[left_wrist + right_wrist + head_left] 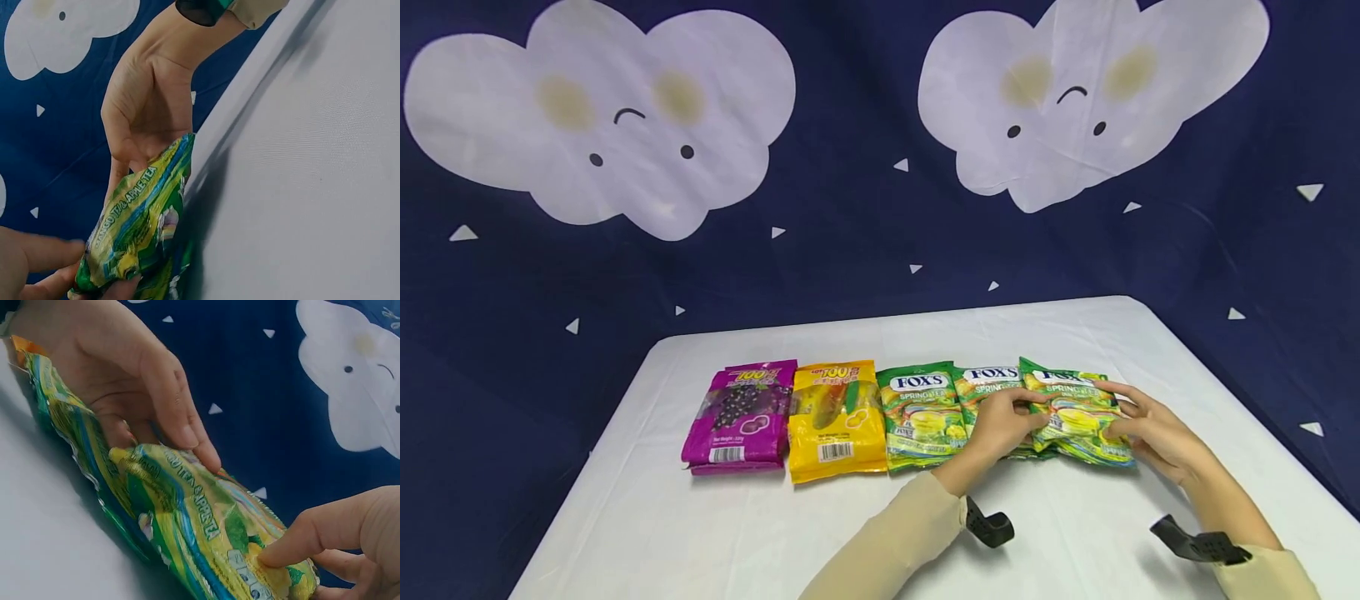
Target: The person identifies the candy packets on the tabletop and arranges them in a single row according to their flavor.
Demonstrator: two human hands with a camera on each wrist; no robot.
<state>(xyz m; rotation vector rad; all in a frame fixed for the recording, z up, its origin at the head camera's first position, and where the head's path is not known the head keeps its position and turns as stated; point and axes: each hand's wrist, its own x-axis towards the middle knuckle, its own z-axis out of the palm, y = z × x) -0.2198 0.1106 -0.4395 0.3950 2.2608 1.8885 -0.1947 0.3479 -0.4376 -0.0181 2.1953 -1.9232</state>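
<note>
A green and yellow FOX'S Spring Tea candy bag is at the right end of a row of bags, partly overlapping another FOX'S bag. My left hand grips its left edge. At the right side, my right hand pinches it, thumb on the front. The right wrist view has the candy bag tilted between both hands, above a second green bag. Lettering about mango tea and apple tea shows on the bag in the left wrist view.
Left of the hands lie another green FOX'S bag, a yellow candy bag and a purple candy bag, side by side. All rest on a white-covered table. Behind it hangs a dark blue cloth with clouds.
</note>
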